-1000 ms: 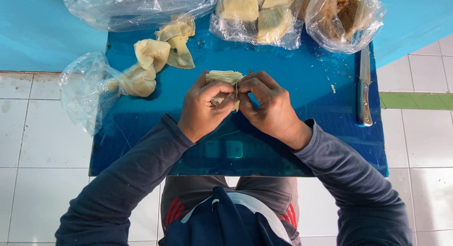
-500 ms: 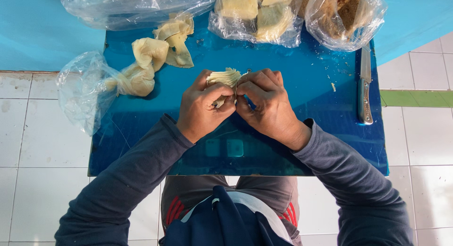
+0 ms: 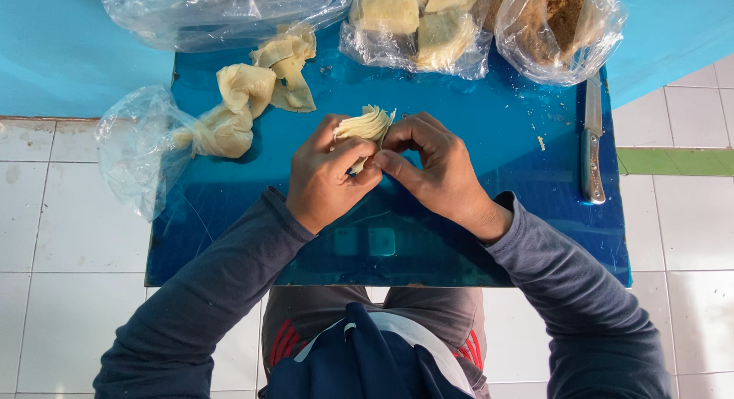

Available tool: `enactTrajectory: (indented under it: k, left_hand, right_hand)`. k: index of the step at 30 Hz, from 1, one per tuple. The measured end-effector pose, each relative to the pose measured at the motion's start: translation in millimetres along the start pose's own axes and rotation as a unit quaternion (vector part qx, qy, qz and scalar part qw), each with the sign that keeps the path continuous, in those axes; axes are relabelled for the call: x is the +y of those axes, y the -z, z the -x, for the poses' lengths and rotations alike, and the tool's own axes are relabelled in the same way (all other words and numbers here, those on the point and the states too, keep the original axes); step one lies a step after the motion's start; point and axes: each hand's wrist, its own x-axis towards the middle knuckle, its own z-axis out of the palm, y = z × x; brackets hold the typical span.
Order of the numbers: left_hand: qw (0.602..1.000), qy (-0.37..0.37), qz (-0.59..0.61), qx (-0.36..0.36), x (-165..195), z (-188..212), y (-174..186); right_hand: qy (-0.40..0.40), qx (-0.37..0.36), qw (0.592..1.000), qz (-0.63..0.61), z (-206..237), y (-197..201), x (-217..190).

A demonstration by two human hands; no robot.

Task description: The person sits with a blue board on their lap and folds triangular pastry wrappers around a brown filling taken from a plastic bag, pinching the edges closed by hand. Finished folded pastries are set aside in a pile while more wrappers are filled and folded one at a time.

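Both my hands meet over the middle of a blue board (image 3: 474,231). My left hand (image 3: 325,173) and my right hand (image 3: 436,166) pinch a pale yellow pleated dough wrapper (image 3: 365,125) between thumbs and fingertips. Its folded edge sticks up above my fingers; the lower part is hidden by them. A few folded pale dough pieces (image 3: 246,85) lie on the board to the upper left of my left hand.
A metal knife (image 3: 592,143) lies along the board's right side. Clear plastic bags sit at the far edge: one with pale blocks (image 3: 417,20), one with brown filling (image 3: 562,24), one nearly empty (image 3: 214,13). Another crumpled bag (image 3: 134,150) hangs off the left edge. White tiled floor surrounds.
The wrapper has been gathered tighter and turned up, so its pleated edge now stands above my fingers. My hands stayed in the same place.
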Motion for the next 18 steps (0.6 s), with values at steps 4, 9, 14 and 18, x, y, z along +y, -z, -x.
enactTrajectory:
  k: [4,9,14,18]
  left_hand:
    - [1.000,0.015,0.010,-0.001,-0.8,0.1,-1.2]
    - [0.998,0.043,0.048,0.022,-4.1,-1.0,-2.3]
    - [0.995,0.054,0.082,0.018,-4.8,-2.5,-1.7]
    - [0.991,0.081,0.104,0.020,-4.4,-2.1,-2.0]
  right_hand:
    - [-0.017,-0.009,0.999,-0.037,-1.9,-2.6,3.9]
    - [-0.055,-0.024,0.993,-0.099,-3.6,0.3,8.7]
    - [-0.068,-0.031,0.988,-0.139,-4.8,3.0,9.7]
    - [-0.064,-0.030,0.989,-0.127,-5.4,4.0,8.5]
